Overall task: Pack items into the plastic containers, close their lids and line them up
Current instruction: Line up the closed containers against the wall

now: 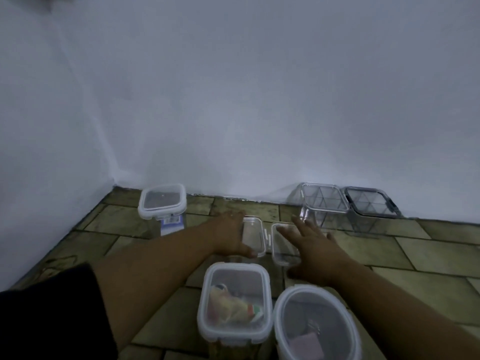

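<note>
On the tiled stone floor (pixel 428 258) by the white wall (pixel 259 100), going left to right: a black sleeve (pixel 52 315) is covering the upper left arm at the bottom-left edge. A tall square clear plastic container with a white-rimmed lid (pixel 162 201) is standing near the corner, lid shut, with a blue-and-white label (pixel 172 224) showing on its front. The left hand (pixel 232 236) is reaching forward, fingers wrapping the left side of a small clear rectangular container with a lid (pixel 252 236), thumb pressing at its near corner, so it is gripping that box. Just beside it to the right, apart by a narrow gap, a second small clear rectangular container (pixel 283 244) is sitting under the right hand (pixel 315 252), whose fingers are spreading flat and loose over its right edge, not clenching; I cannot tell if it is touching. Nearer the camera, a rounded rectangular clear container with a white lid (pixel 235 301) is standing shut, holding crumpled packets (pixel 233 305), contents blurred. Touching it on the right, a round clear container with a white lid (pixel 315 323) is holding a pinkish item (pixel 306 344). Far right against the wall, a clear square divided container (pixel 323 201) is touching a grey-rimmed square divided container (pixel 370 203).
</note>
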